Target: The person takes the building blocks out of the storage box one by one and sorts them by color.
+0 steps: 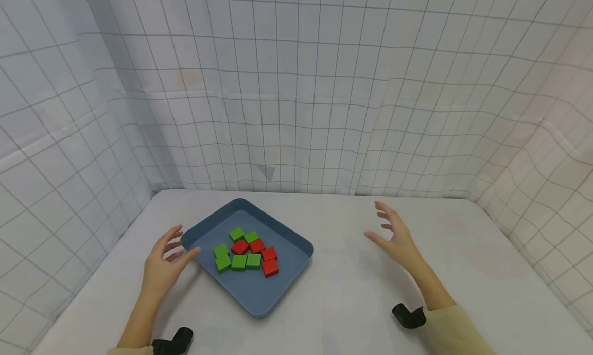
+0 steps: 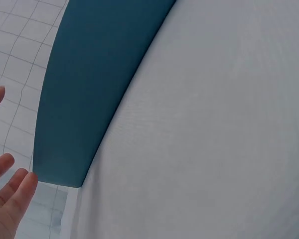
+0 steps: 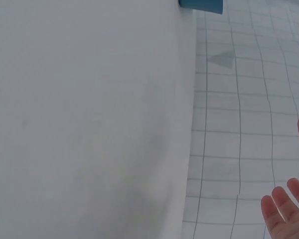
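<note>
A blue tray [image 1: 252, 293] lies turned cornerwise on the white table, left of the middle. Several green blocks [image 1: 239, 262] and several red blocks [image 1: 270, 267] lie together inside it. My left hand [image 1: 159, 267] is at the tray's left corner, fingers spread and thumb overlapping the rim in the head view. In the left wrist view its fingertips appear beside the end of the tray's outer wall [image 2: 84, 89]. Away to the right, my right hand [image 1: 398, 242] hovers over the table, fingers parted from the thumb and nothing between them.
The white table [image 1: 343, 303] is enclosed by white cloth walls with a dark grid [image 1: 296, 113] at the back and both sides. A black strap mount [image 1: 408, 316] sits at the right wrist, another mount [image 1: 173, 341] at the left.
</note>
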Motion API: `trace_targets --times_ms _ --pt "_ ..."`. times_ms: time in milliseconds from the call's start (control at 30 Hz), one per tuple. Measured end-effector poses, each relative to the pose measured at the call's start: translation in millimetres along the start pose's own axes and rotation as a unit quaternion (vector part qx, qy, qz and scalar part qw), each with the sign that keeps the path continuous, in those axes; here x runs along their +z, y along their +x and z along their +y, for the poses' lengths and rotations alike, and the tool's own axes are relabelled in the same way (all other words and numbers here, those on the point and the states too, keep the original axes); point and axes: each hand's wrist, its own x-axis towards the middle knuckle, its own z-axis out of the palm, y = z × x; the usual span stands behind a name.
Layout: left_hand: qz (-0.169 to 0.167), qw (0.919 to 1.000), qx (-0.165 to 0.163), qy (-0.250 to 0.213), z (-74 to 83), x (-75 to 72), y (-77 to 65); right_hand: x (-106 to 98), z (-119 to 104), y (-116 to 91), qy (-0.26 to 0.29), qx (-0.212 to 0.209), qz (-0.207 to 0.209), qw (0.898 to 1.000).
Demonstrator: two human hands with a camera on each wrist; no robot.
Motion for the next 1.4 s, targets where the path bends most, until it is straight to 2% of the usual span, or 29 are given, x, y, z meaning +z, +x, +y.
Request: trace_targets --times_ms 167,433,600,767,933,1133,1400 --pt "-0.011 0.9996 -0.024 -0.013 -3.7 -5.0 -2.1 18 -9 9 0.045 0.006 -0.027 0.999" --pt "-0.034 0.9983 -0.046 -0.006 -10.6 -10.0 -2.8 36 -57 21 0.104 0.007 -0.077 0.992" --pt "-0.066 0.9964 -0.052 -0.008 -14.8 -12.1 -3.1 57 -49 26 0.137 -0.006 -0.095 0.986" --pt "-0.095 0.9942 -0.041 -0.028 -18.0 -11.5 -5.5 77 -39 29 0.168 -0.016 -0.124 0.978" --pt "-0.106 0.9925 -0.051 -0.036 -17.4 -9.2 -7.5 91 -43 32 0.195 -0.040 -0.151 0.968" --pt "-0.108 0.9920 -0.060 -0.026 -16.9 -6.1 -8.1 104 -50 35 0.216 -0.022 -0.187 0.958" --pt "-0.110 0.9921 -0.049 -0.034 -17.5 -3.0 -9.2 119 -60 41 0.199 -0.031 -0.236 0.951"
